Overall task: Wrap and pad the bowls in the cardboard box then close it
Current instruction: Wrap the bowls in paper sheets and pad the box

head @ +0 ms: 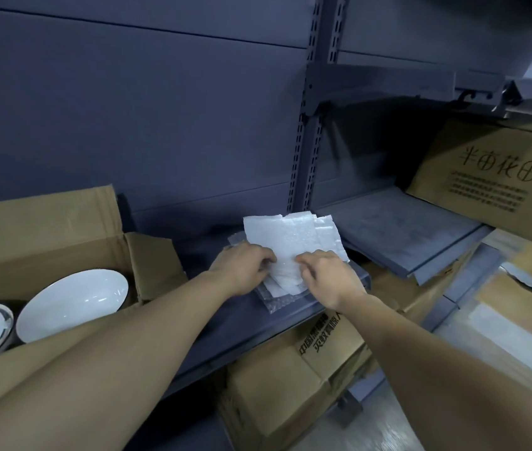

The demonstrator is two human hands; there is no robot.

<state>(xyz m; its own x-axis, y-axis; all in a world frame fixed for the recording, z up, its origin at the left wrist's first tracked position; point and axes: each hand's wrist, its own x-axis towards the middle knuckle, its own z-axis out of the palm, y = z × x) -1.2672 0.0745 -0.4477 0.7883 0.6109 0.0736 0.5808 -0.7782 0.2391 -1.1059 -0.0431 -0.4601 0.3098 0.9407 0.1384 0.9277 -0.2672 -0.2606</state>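
On the shelf [225, 323], left fingers [265, 257] and right fingers [305, 261] pinch the white sheets [290, 239].

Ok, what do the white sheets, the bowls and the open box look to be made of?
The white sheets look like thin foam wrap: matte, faintly dimpled, soft edges. The bowls seem glazed ceramic: glossy white, light reflections, dark rims. The open box is brown cardboard, creased flaps.

I have both bare forearms stretched forward, converging toward the middle. My left hand [245, 265] lies palm down, fingers curled, pinching the foam sheet [290, 242] near its lower edge. My right hand [326, 278] sits just beside it, knuckles up, fingertips pinching the same sheet.
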